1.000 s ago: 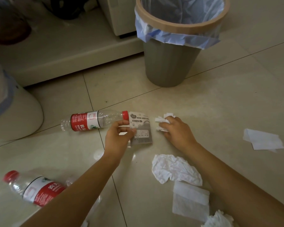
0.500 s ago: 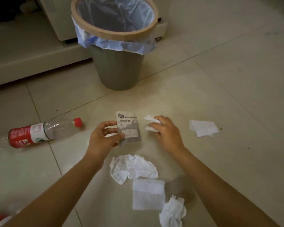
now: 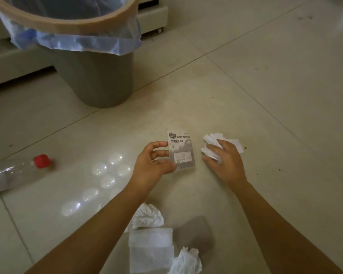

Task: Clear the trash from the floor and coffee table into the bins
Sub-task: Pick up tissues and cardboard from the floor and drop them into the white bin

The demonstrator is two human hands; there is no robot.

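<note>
Card (image 3: 181,150): grey printed pack card, held upright just above the floor, pinched at its left edge between thumb and curled fingers of the left hand (image 3: 152,165).

Tissue wad (image 3: 212,147): white, crumpled, clamped under the curled fingers of the right hand (image 3: 225,164), low over the tile. A flat white sheet (image 3: 237,146) shows just behind that hand; whether it is gripped or only lying there cannot be told.

Bin (image 3: 95,76): grey, blue liner folded over a tan rim, standing up and left of both hands, well apart from them.

Loose items on the floor (image 3: 265,95):
- crumpled tissue (image 3: 149,216), beside the left forearm;
- flat napkin (image 3: 151,252), just below it;
- small crumpled wad (image 3: 186,262), touching the napkin's right edge;
- clear bottle (image 3: 14,173), red cap, lying on its side at far left.

Risks, as judged:
- the card is held by one edge only; a swing toward the bin could let it slip or flutter short of the rim;
- the wad is loosely bunched, so a piece may drop out on the lift;
- the flat sheet may be left behind if not caught in the same grip.
</note>
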